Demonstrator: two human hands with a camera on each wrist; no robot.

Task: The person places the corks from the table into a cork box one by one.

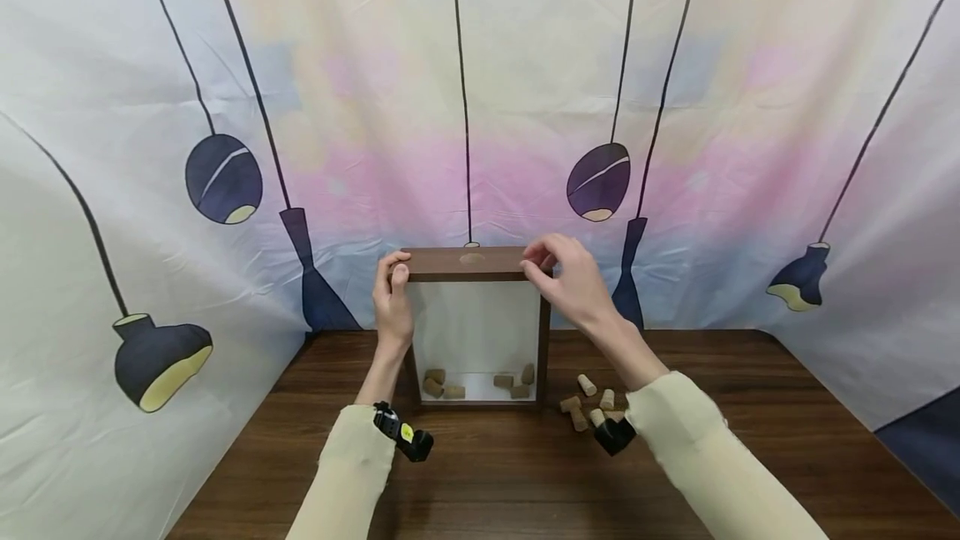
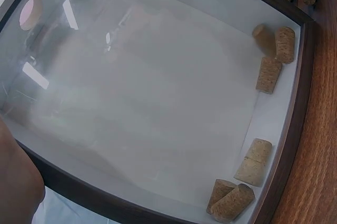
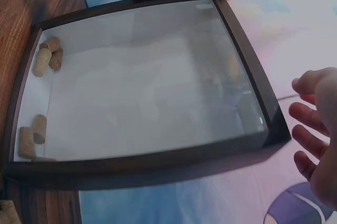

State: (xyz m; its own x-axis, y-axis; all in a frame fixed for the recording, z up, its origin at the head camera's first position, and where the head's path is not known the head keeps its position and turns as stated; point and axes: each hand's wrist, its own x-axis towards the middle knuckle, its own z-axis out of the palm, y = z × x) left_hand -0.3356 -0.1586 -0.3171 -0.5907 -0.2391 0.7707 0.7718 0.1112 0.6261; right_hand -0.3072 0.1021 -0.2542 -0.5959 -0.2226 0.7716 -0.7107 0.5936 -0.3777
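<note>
A dark wooden shadow box frame (image 1: 477, 266) with a clear front stands upright on the table. Several corks (image 2: 268, 74) lie at its bottom in two clusters, one in each lower corner. A round opening (image 2: 30, 13) shows in its top side. My left hand (image 1: 393, 302) grips the upper left corner, thumb on the front. Beside the upper right corner is my right hand (image 1: 568, 277), its fingers loosely bent. In the right wrist view those fingers (image 3: 310, 116) are apart from the frame, with nothing visible between them.
Several loose corks (image 1: 587, 386) lie on the wooden table (image 1: 480, 482) to the right of the frame, some partly behind the right wrist camera (image 1: 615, 435). A printed cloth (image 1: 360, 148) with lamp drawings hangs behind the table.
</note>
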